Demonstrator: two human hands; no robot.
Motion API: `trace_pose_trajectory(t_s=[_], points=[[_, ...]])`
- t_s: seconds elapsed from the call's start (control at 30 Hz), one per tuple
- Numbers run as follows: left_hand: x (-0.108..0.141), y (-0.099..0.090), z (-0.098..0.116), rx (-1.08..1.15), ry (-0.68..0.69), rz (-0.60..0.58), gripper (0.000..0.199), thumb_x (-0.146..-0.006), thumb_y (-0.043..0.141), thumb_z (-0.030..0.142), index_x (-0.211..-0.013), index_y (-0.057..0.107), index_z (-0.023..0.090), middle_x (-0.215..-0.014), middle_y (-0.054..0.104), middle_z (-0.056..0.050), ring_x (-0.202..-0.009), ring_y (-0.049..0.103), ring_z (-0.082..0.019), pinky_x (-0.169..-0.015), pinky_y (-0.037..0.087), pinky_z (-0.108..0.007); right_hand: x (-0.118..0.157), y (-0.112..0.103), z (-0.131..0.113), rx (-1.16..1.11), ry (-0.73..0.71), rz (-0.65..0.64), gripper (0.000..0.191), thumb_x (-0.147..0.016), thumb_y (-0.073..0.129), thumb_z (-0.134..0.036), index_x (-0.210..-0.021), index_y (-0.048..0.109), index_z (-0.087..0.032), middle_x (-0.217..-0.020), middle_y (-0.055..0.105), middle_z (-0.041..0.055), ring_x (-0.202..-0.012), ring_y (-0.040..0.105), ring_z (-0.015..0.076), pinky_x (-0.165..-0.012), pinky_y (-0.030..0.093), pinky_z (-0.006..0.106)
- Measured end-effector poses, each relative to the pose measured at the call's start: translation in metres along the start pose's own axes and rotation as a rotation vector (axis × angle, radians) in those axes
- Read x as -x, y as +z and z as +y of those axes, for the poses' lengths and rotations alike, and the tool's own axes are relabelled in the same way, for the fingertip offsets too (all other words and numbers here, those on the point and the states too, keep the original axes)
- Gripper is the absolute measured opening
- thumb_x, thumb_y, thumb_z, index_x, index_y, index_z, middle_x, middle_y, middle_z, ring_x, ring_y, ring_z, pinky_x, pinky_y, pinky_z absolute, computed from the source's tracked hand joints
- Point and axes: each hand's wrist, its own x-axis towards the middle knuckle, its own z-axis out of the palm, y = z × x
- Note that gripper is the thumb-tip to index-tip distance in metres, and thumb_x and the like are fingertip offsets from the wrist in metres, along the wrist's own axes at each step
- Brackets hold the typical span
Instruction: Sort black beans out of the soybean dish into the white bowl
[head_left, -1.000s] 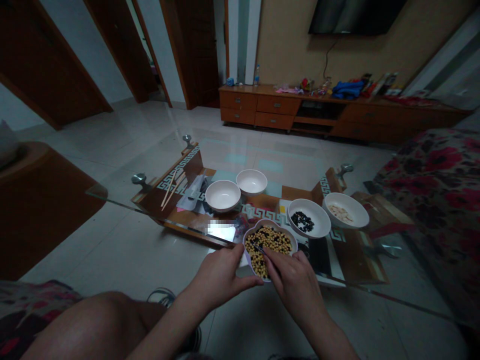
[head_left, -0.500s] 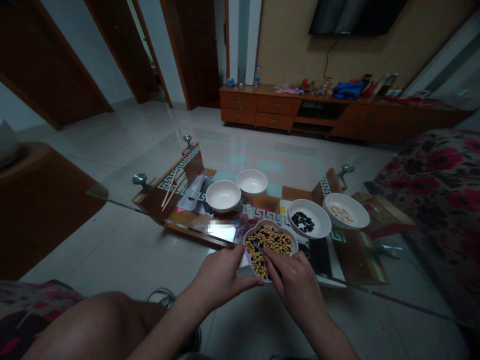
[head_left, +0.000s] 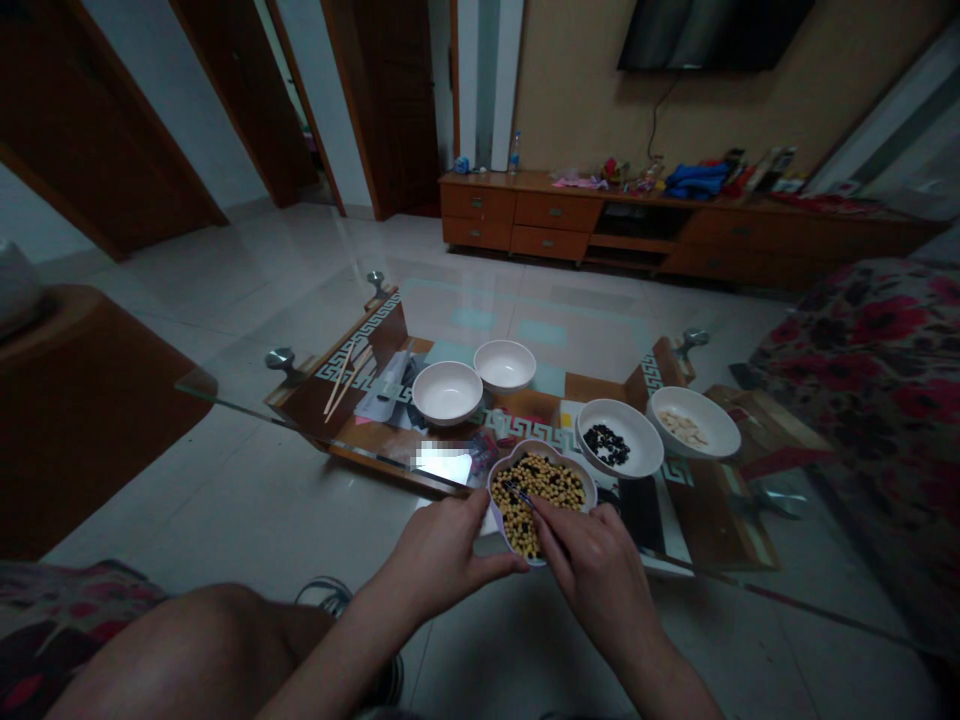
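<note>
At the glass table's near edge stands a scalloped, pale purple-rimmed bowl (head_left: 592, 487) filled with yellow soybeans (head_left: 551, 487) mixed with black beans. My left hand (head_left: 442, 545) grips its left rim, thumb along the near side. Over the right part of the bowl, my right hand (head_left: 589, 550) is closed on slim metal tweezers (head_left: 519, 492), whose tips reach down among the beans. Just right of it, a white bowl (head_left: 645, 445) holds black beans (head_left: 606, 445). Farther right, another white bowl (head_left: 724, 425) contains pale flat pieces (head_left: 684, 429).
Two white bowls (head_left: 448, 392) with bare insides stand left of centre on the glass table (head_left: 247, 400). Chopsticks (head_left: 347, 385) lie at the left. A lit phone screen (head_left: 446, 467) shows near the front edge. At the far right is a floral cloth (head_left: 862, 350).
My right hand and the tweezers have shifted very slightly within the bowl, a little to the right. My left hand stays on the rim.
</note>
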Motion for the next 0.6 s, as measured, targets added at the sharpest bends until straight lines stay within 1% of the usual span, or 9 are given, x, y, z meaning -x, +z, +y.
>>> trace_pose_trajectory(t_s=[0.17, 0.37, 0.5, 0.6], points=[[0.0, 0.0, 0.0, 0.006, 0.015, 0.01, 0.066, -0.081, 0.067, 0.074, -0.122, 0.062, 0.022, -0.101, 0.076, -0.009, -0.085, 0.07, -0.028, -0.069, 0.048, -0.033, -0.001, -0.008, 0.004, 0.0, -0.006, -0.004, 0.028, -0.105, 0.048, -0.019, -0.12, 0.071, -0.016, -0.104, 0.08, 0.0084, -0.079, 0.073, 0.0136, -0.074, 0.037, 0.032], [0.0, -0.001, 0.0, 0.005, 0.011, -0.001, 0.066, -0.081, 0.066, 0.074, -0.121, 0.062, 0.021, -0.1, 0.075, -0.01, -0.086, 0.07, -0.029, -0.07, 0.048, -0.033, -0.006, -0.022, 0.012, 0.035, 0.025, 0.058, 0.032, -0.107, 0.043, -0.023, -0.122, 0.071, -0.016, -0.104, 0.08, 0.0084, -0.077, 0.072, 0.0144, -0.072, 0.039, 0.033], [0.001, -0.001, 0.0, 0.014, 0.024, 0.002, 0.066, -0.082, 0.065, 0.074, -0.124, 0.061, 0.022, -0.1, 0.075, -0.009, -0.087, 0.07, -0.029, -0.072, 0.049, -0.034, -0.007, -0.032, 0.024, 0.136, 0.088, 0.104, 0.034, -0.106, 0.045, -0.028, -0.121, 0.074, -0.018, -0.104, 0.08, 0.0086, -0.068, 0.068, 0.0154, -0.068, 0.041, 0.034], [0.001, -0.002, 0.0, 0.009, 0.013, -0.008, 0.068, -0.082, 0.064, 0.075, -0.123, 0.061, 0.021, -0.096, 0.075, -0.009, -0.086, 0.07, -0.029, -0.073, 0.049, -0.034, -0.006, -0.038, 0.036, 0.232, 0.164, 0.166, 0.036, -0.105, 0.046, -0.034, -0.116, 0.077, -0.019, -0.097, 0.081, 0.0087, -0.062, 0.065, 0.016, -0.067, 0.042, 0.034]])
